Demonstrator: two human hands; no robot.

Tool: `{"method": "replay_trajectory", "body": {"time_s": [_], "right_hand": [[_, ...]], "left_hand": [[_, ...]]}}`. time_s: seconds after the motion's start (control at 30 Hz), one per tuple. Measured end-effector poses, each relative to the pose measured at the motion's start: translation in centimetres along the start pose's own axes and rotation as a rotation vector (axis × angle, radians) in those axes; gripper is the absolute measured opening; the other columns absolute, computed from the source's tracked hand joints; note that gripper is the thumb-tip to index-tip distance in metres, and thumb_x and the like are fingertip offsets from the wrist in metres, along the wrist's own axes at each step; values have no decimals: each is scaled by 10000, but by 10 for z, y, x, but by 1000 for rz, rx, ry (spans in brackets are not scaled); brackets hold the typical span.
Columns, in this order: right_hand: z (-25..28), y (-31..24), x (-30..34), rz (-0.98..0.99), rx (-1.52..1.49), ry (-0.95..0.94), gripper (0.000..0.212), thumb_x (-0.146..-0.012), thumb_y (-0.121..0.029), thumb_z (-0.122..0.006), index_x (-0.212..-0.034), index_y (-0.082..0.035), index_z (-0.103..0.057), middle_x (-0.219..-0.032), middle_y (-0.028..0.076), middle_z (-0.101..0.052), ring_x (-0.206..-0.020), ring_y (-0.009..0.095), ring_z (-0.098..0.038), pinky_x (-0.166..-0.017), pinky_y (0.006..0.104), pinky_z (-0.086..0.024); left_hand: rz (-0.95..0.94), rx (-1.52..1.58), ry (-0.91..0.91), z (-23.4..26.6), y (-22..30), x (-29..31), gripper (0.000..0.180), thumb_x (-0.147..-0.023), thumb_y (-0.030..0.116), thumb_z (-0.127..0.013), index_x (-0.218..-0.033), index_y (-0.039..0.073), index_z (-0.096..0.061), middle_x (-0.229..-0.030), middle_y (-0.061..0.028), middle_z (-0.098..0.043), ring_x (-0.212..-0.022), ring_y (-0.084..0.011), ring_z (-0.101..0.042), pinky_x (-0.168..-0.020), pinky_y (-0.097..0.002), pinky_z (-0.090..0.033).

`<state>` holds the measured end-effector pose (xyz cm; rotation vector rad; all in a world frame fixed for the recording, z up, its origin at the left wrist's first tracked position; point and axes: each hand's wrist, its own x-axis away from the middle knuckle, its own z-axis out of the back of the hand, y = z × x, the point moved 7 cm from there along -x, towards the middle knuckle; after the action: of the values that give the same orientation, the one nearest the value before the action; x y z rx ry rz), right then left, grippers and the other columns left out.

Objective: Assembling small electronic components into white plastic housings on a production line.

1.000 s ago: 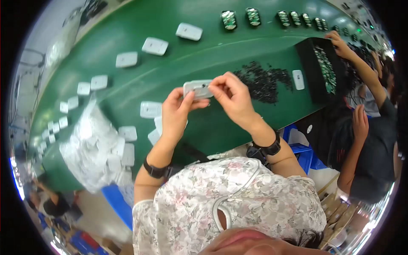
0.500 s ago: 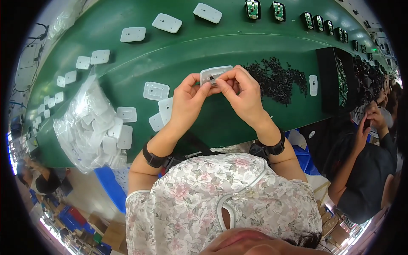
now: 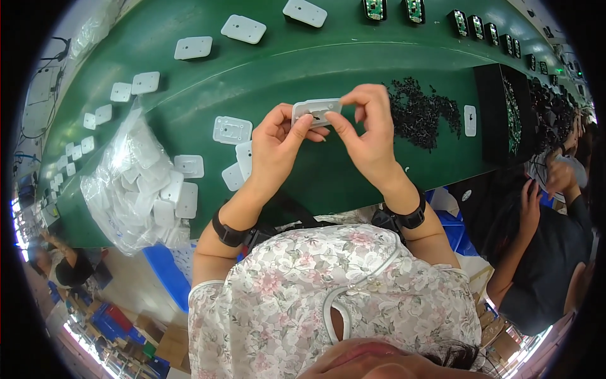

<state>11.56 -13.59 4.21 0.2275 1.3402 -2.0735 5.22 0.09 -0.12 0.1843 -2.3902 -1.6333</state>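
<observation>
My left hand (image 3: 278, 142) and my right hand (image 3: 366, 129) together hold a small white rectangular plastic plate (image 3: 315, 110) above the green belt (image 3: 303, 63). The left thumb and fingers grip its left end. Fingertips of the right hand pinch its right end. A heap of small black parts (image 3: 423, 114) lies on the belt just right of my right hand. More white plates (image 3: 232, 130) lie flat on the belt to the left of my left hand.
A clear bag full of white plates (image 3: 136, 186) sits at the belt's near left edge. Single white plates (image 3: 193, 47) are spread along the belt. Green circuit boards (image 3: 413, 9) line the far side. Another person (image 3: 549, 246) sits at my right by a black tray (image 3: 505, 114).
Both hands have stayed on the white plate and turned it slightly. The view has shifted, so belt and hands sit a little differently in the picture.
</observation>
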Motion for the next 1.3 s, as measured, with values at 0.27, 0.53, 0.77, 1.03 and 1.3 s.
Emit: {"method": "replay_trajectory", "body": {"time_s": [0.27,0.53,0.77,1.03,1.3], "right_hand": [[-17,24,5,-466,-359,-310,304,-832,-116,-748,-1068,-22,-581,-936,-11,-540,-738,54,-441,-642,196,-380],[-26,37,14,-634,-645,-452,222,-882,-127,-711,-1023,-22,-576,-927,-11,-585,-820,39,-542,-724,202,-459],[-24,31,9,-593,-675,-444,226,-879,-123,-712,-1033,-24,-579,-925,-13,-575,-796,29,-516,-674,193,-432],[6,2,2,-75,-41,68,164,-774,-41,-760,-919,-77,-691,-914,41,-535,-721,120,-504,-593,234,-394],[-18,-4,5,-74,-108,101,166,-813,11,-718,-967,-35,-675,-914,55,-555,-685,117,-531,-552,214,-409]], "left_hand": [[42,-34,-37,-1,0,2,132,-974,92,-565,-1000,-38,-565,-944,-132,-670,-800,-180,-687,-736,-285,-570],[51,-48,-64,-2,0,6,147,-972,101,-571,-1013,-40,-561,-933,-125,-667,-804,-184,-692,-734,-290,-572],[45,-52,-76,-3,1,3,142,-973,97,-567,-1017,-38,-558,-938,-126,-669,-801,-187,-695,-749,-286,-570],[29,66,100,7,0,0,131,-974,103,-567,-1005,-22,-547,-984,-146,-678,-817,-193,-698,-772,-275,-562],[-144,71,138,0,6,1,80,-960,54,-580,-997,-12,-554,-984,-80,-649,-886,-156,-671,-811,-258,-539]]}}
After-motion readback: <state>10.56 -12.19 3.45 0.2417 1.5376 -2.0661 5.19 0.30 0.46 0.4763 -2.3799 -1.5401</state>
